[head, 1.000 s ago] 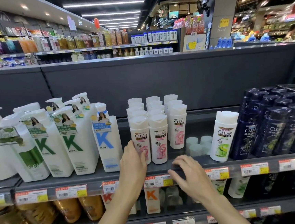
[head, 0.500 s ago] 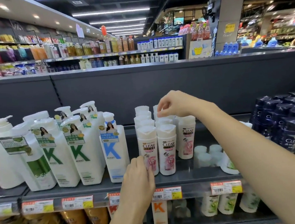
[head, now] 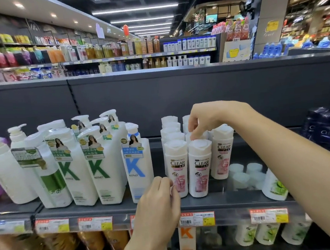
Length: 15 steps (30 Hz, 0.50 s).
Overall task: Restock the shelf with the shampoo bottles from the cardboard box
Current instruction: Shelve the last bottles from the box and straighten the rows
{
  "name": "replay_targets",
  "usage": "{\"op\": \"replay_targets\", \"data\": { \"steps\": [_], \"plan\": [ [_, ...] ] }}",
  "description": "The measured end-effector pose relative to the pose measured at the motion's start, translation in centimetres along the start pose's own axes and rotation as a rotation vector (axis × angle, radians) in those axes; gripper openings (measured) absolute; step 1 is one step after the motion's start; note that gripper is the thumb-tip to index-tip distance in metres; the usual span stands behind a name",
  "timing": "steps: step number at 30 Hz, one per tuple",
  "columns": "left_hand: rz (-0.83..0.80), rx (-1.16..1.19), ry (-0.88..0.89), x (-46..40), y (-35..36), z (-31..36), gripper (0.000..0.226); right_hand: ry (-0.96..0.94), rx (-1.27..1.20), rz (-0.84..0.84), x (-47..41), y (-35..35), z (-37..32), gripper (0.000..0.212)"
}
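White CLEAR shampoo bottles with pink labels stand in three short rows on the grey shelf (head: 111, 210). My left hand (head: 159, 203) is at the shelf's front edge, fingers bent against the lower left side of the front-left CLEAR bottle (head: 176, 163). My right hand (head: 209, 119) reaches over from the right, and its fingertips pinch the cap of a middle-row CLEAR bottle (head: 201, 136) just behind the front-middle bottle (head: 200, 165). The third row's front bottle (head: 221, 155) stands under my right wrist. The cardboard box is out of view.
Large white KONO pump bottles (head: 98, 166) crowd the shelf left of the CLEAR rows. Small white caps (head: 244, 174) and a green-labelled bottle (head: 274, 187) sit to the right, then dark blue bottles (head: 328, 128). Price tags (head: 197, 218) line the shelf edge, with more bottles below.
My right hand rose from the shelf's front edge to the caps of the rear CLEAR bottles and now pinches one. My left hand stayed at the front-left bottle.
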<state>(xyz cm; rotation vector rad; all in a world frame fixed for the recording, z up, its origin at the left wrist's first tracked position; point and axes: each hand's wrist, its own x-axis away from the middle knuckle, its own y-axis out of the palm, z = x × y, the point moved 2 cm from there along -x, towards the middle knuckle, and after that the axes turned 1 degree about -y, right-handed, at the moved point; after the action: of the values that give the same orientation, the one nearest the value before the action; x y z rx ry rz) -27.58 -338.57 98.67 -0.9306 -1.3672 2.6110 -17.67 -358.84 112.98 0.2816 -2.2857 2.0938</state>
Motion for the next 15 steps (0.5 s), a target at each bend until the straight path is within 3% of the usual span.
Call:
{"op": "replay_targets", "data": {
  "steps": [9,15],
  "plan": [
    [-0.006,0.039,0.013,-0.5,0.3,0.1,0.002,0.004,-0.08,-0.078,-0.7,0.1,1.3,0.027],
    [0.003,0.076,0.029,-0.6,0.2,0.2,0.003,-0.044,-0.151,-0.012,-0.1,0.4,1.3,0.027]
  ]
}}
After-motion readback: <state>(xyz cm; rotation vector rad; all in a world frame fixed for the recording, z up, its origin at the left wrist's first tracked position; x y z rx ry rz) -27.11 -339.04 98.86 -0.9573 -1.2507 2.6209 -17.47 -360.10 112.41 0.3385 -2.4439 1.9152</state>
